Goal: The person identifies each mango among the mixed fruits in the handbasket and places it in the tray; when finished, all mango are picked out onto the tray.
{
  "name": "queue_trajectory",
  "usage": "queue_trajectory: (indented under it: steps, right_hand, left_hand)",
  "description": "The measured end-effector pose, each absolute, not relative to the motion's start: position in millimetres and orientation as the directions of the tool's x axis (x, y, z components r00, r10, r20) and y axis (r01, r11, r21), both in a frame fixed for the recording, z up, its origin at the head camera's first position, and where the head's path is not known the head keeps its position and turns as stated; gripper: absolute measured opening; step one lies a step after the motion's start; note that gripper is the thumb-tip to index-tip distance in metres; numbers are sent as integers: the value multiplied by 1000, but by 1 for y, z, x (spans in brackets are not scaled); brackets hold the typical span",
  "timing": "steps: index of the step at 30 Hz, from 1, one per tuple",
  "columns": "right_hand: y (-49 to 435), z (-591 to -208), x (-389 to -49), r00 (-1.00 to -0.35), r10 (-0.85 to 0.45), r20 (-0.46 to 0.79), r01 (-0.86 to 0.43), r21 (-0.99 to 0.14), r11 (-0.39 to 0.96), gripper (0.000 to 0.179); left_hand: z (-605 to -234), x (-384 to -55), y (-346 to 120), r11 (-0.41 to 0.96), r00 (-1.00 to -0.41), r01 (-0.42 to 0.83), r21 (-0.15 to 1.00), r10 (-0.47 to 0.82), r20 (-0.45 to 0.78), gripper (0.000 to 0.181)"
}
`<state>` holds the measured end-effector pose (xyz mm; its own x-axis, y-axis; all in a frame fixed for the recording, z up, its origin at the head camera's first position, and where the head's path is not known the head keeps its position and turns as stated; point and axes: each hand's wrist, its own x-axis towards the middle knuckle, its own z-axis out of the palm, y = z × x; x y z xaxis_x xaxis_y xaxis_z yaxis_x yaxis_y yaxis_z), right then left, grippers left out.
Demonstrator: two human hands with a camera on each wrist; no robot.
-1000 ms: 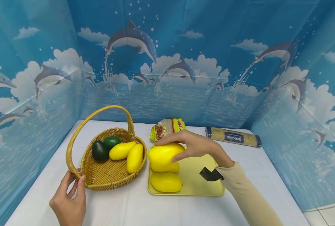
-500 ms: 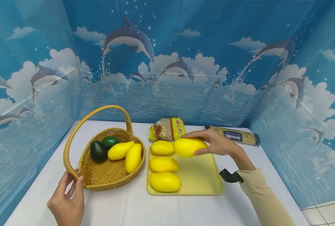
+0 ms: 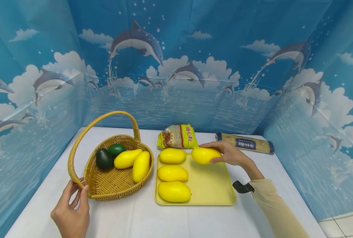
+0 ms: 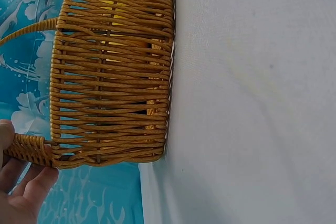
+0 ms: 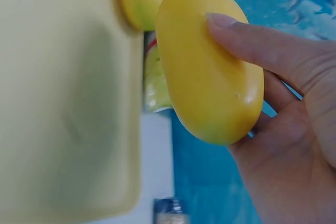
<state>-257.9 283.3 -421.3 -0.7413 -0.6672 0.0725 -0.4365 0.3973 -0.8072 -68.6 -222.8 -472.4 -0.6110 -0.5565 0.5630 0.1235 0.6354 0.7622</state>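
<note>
My right hand (image 3: 230,154) holds a yellow mango (image 5: 210,66) over the back right part of a pale yellow tray (image 3: 212,188); in the right wrist view the thumb lies along its side. Three more mangoes (image 3: 173,173) lie in a column down the tray's left side. With thumb and fingers, my left hand (image 3: 73,208) grips the lower end of the handle of a wicker basket (image 3: 114,195). Inside the basket are two dark green avocados (image 3: 104,159) and two yellow mangoes (image 3: 141,166). The left wrist view shows the basket's woven side close up.
Behind the tray lies a bag of dry pasta (image 3: 177,136) with a yellow-green label. A long pack of spaghetti (image 3: 245,143) lies at the back right. A blue dolphin curtain (image 3: 176,99) encloses the white table (image 3: 135,218) on the back and sides.
My right hand has carried the mango from over the column of mangoes rightward to the tray's back right part. My left hand keeps its grip on the basket handle.
</note>
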Motion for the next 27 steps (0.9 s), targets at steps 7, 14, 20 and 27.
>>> queue_trajectory:
  steps: [7, 14, 20, 27]
  right_hand:
    - [289, -443, -273, -743, -667, 56, -429, -804, 411, 63]
    - [291, -459, -281, -743, -668, 42, -413, -814, 409, 63]
    - [290, -465, -284, -761, -647, 42, -394, -823, 410, 63]
    - [287, -465, -287, -771, -636, 17, -394, -798, 455, 64]
  left_hand:
    - [-470, -68, -221, 627, -604, 146, 765, -556, 571, 46]
    - [-471, -69, -221, 638, -606, 125, 760, -557, 567, 46]
    - [-471, -69, -221, 641, -605, 125, 757, -556, 570, 45]
    - [-471, -68, -222, 635, -600, 139, 760, -556, 575, 47]
